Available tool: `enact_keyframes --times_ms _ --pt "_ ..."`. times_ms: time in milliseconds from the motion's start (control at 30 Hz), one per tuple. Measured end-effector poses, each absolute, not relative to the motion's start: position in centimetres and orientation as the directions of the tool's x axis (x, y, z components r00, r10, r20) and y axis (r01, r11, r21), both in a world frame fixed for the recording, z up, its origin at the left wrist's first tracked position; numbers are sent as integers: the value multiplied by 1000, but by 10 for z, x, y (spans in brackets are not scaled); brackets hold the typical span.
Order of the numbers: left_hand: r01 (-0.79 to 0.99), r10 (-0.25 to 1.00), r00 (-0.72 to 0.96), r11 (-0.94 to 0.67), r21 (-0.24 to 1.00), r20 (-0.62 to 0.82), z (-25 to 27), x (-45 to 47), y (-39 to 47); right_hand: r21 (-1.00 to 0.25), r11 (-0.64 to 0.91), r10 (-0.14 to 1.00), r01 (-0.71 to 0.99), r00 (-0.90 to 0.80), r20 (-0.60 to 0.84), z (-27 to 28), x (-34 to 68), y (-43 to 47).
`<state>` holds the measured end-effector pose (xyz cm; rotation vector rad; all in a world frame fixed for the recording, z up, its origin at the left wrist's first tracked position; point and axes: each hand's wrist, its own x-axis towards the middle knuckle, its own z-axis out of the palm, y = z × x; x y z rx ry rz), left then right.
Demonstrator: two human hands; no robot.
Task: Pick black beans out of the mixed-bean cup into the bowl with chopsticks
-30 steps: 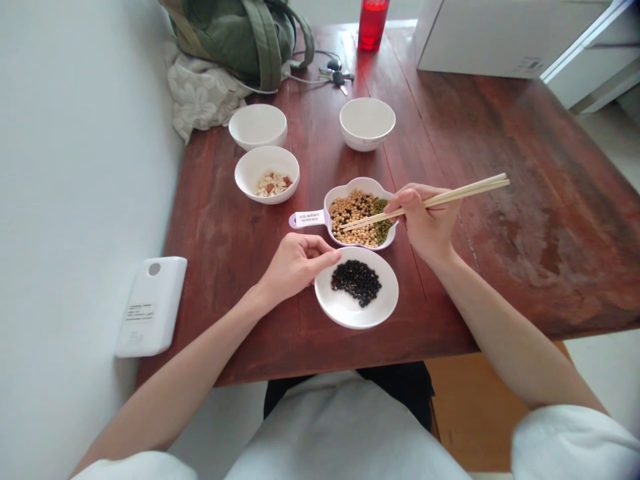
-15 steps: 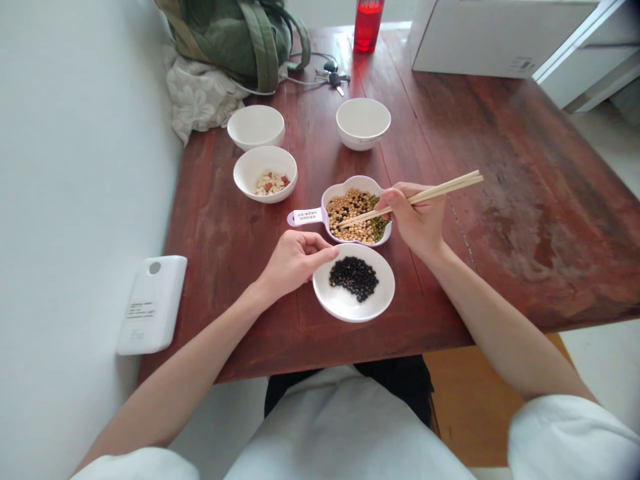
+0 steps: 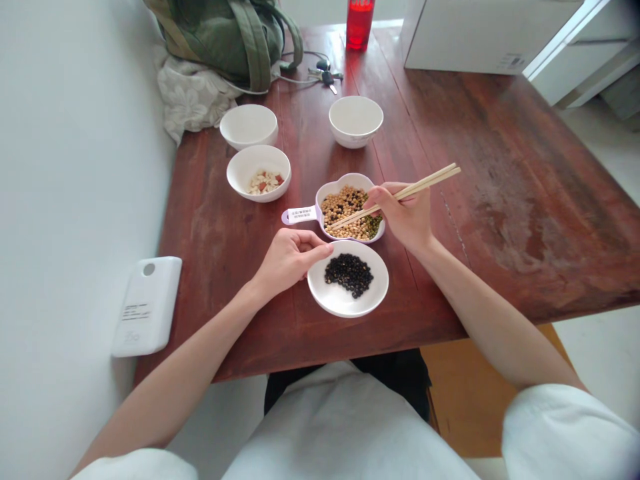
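Free tabletop (image 3: pixel 500 167) rightward, white box (image 3: pixel 475 35) beyond

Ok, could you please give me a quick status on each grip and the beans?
Left grip holding white bowl of black beans by its rim. Right grip on chopsticks, tips down at mixed beans in flower-shaped dish. Nothing visibly blocking them.

head-worn view, angled forward and down

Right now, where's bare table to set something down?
Biggest: table right of the right hand, this side of the white box. Smaller: between nut bowl, left hand and white power bank. Crowded: centre, with flower-shaped tray, black-bean bowl, chopsticks; far left, bag and cloth.
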<state>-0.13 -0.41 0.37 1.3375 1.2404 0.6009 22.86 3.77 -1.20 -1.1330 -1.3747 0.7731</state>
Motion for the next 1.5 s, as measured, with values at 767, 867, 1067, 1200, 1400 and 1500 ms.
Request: enact_keyframes --times_ms 767,867,1067,1200,1400,1500 --pt "321 908 303 189 928 -290 2 -1 -3 -899 367 918 238 63 392 -12 231 39" --pt "316 906 306 193 929 -293 1 -1 -3 -897 371 917 241 60 395 -14 231 40" --pt "311 908 299 198 929 -294 1 -1 -3 -894 377 915 244 53 400 -16 232 43" --pt "316 910 299 189 930 -287 3 -1 -4 -897 382 914 224 54 403 -15 232 43" --pt "311 906 301 201 929 -297 3 -1 -3 -905 371 918 210 67 392 -16 232 45" --pt "307 906 306 197 931 -293 2 -1 -3 -908 368 918 201 72 389 -17 233 45"
